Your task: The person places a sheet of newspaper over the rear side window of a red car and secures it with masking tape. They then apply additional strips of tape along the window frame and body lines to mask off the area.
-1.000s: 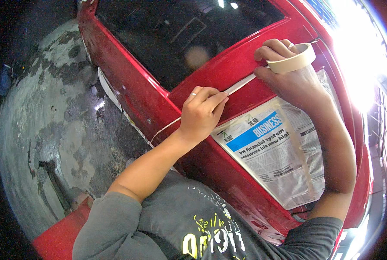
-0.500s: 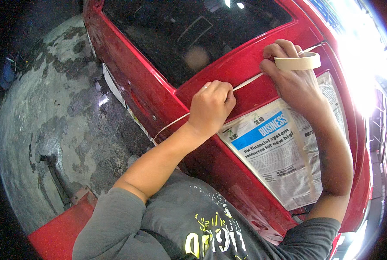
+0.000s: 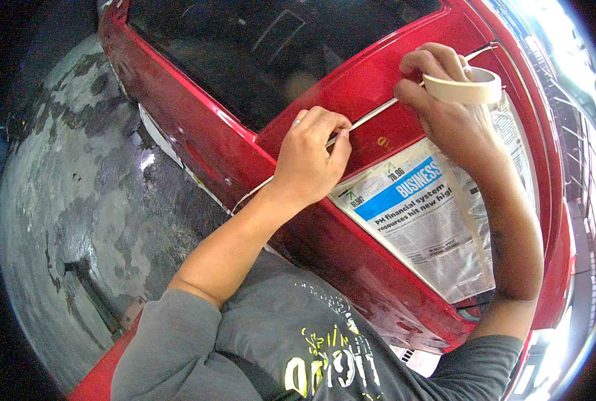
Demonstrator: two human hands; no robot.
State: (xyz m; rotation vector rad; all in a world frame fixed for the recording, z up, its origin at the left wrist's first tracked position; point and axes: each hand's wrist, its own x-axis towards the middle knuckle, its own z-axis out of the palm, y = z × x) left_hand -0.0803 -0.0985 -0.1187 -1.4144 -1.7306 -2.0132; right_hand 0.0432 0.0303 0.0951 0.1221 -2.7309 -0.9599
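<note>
One strip spans between hands: left hand pinches it, right hand holds tape roll. Best pull strip taut, straight, then press onto red panel beneath hands.

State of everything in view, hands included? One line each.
Left hand, fingers closed, pinching the pale strip.
Right hand, fingers bent, holding the tape roll.
Pale strip, straight between the hands; whether stuck down, can't tell.
Tape roll, at the right hand.
Newspaper, spread over part of the red bodywork.
Window, dark, in its frame.
</note>
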